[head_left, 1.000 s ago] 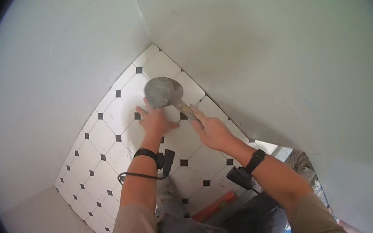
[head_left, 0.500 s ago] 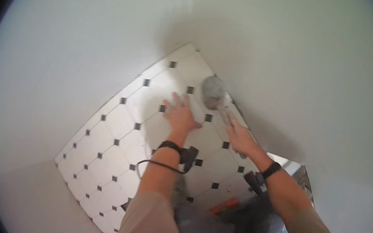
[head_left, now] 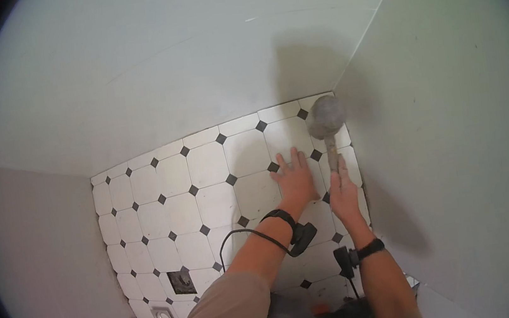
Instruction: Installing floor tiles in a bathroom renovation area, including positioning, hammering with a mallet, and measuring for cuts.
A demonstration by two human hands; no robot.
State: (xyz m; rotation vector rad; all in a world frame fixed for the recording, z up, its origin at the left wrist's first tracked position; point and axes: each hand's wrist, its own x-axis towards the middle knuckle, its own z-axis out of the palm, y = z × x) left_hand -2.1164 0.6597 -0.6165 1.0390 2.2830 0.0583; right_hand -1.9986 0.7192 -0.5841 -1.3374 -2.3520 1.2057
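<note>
My right hand [head_left: 344,194] is wrapped round the handle of a mallet [head_left: 329,115] with a rounded grey head. The mallet's head is over the white tiles near the far right corner; whether it touches them I cannot tell. Flat on the tiled floor [head_left: 212,205], my left hand [head_left: 295,178] rests with its fingers spread, just left of the mallet's handle. The tiles are white with small dark diamond insets [head_left: 231,179] where their corners meet.
Plain pale walls rise at the far side [head_left: 180,73], the left [head_left: 41,236] and the right [head_left: 456,147]. A square dark opening [head_left: 182,282] breaks the tiles at the near left. Close to it sits a square fitting with a round centre [head_left: 162,316].
The view has turned, bringing the far right corner and left wall into sight. Relative to the tiles, my mallet and left hand are farther toward that corner. The mallet stays in my right hand.
</note>
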